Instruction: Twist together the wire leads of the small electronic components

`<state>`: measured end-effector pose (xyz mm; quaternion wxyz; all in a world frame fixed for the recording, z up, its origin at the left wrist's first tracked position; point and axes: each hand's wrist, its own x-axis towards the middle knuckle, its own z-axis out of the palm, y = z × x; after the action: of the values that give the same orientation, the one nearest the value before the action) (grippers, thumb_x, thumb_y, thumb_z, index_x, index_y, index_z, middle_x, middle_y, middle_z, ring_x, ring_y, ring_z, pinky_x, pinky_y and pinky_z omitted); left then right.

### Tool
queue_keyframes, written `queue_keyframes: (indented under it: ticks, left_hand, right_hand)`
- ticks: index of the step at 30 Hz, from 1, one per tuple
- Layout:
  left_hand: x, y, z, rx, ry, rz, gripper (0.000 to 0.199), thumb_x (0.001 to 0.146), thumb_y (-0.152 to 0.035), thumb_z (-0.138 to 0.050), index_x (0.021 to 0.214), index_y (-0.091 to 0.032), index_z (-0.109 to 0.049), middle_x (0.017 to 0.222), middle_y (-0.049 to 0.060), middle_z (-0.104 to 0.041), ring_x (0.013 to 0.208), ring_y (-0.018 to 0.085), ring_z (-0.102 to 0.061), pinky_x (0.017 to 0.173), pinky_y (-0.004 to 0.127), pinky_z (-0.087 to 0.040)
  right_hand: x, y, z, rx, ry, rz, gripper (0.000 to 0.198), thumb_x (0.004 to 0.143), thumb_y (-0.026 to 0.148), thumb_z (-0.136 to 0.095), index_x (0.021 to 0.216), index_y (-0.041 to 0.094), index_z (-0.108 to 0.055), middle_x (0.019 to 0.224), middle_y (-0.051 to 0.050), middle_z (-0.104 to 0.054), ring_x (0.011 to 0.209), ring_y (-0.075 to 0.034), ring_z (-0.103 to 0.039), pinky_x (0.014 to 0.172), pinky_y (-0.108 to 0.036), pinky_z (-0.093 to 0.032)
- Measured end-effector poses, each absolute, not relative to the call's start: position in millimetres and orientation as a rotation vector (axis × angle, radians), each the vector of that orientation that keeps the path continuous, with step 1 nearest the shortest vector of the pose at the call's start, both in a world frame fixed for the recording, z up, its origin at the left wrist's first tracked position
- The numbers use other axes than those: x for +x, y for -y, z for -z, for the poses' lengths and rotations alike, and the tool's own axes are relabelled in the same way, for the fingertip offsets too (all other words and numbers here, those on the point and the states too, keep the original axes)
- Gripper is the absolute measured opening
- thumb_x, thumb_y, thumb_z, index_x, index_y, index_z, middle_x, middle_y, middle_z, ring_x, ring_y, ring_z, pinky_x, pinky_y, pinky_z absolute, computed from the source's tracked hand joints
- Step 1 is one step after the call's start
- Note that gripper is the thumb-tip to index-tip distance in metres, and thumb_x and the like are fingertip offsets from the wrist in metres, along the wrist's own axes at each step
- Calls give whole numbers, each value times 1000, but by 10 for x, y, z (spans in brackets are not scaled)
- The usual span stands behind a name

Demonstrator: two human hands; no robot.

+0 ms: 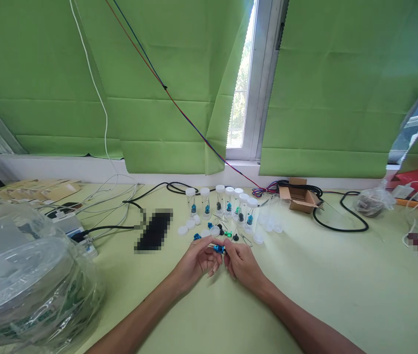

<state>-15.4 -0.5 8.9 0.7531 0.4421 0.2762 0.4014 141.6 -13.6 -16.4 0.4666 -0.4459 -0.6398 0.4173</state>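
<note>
My left hand (202, 258) and my right hand (241, 259) meet above the table at the centre. Between them is a small shiny blue metal part (219, 249), its exact kind too small to tell. My left fingers curl around its left side, with the index finger reaching over it. The right thumb and fingers pinch its other end. Just beyond my hands lie a loose blue part (197, 237), a green part (228, 234), a black part (236, 237) and thin L-shaped metal pieces (246, 240). Several clear tubes with white caps (205, 202) stand behind, with coloured parts inside.
White caps (182, 230) lie left of the tubes; open clear tubes (258, 231) are at the right. An open cardboard box (299, 199) and black cable (336, 230) sit farther right. A plastic-wrapped reel (28, 275) fills the left front, near a blurred dark object (154, 230).
</note>
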Motion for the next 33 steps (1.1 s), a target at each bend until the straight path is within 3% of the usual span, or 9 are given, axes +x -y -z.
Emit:
queue_keyframes:
  ticks: [5,9,13,19,27,33]
  left_hand:
    - [-154,4,-92,942,-604,-886,34,90,-38,-50,97,-10,-68,63,8,-64,47,14,-54,39,22,-40]
    - [-159,-18,-113,900,-630,-939,33,89,-38,-51,92,-10,-68,61,8,-64,45,13,-53,41,22,-41]
    - [-161,-26,-135,875,-634,-965,34,89,-39,-52,90,-9,-69,60,8,-64,45,12,-52,42,21,-41]
    - [-169,-27,-98,892,-625,-947,37,89,-42,-51,96,-9,-69,62,8,-64,45,13,-53,42,22,-40]
    - [-160,-27,-80,920,-619,-912,36,91,-38,-50,99,-9,-69,63,8,-64,46,13,-53,42,23,-40]
    - [-157,2,-90,937,-616,-905,37,90,-40,-51,100,-9,-69,63,8,-64,47,13,-53,41,22,-39]
  right_hand:
    - [1414,121,175,-1110,1537,-1013,63,95,61,-31,51,19,-49,34,3,-41,33,-10,-41,44,-22,-37]
    - [1422,126,139,-1028,1507,-1022,43,93,55,-41,77,18,-56,54,1,-56,38,-10,-46,40,-22,-35]
    - [1423,129,126,-952,1512,-1016,29,91,45,-53,98,17,-56,67,0,-59,46,-10,-49,43,-21,-38]
    - [1422,147,121,-936,1516,-1043,26,93,42,-50,87,18,-56,61,2,-54,46,-10,-47,45,-22,-38]
    - [1438,134,126,-1013,1560,-1001,39,94,47,-45,66,20,-46,46,5,-47,38,-9,-42,41,-22,-33]
    - [1431,131,111,-1064,1563,-974,49,96,50,-38,60,19,-49,40,5,-44,36,-9,-40,44,-22,-34]
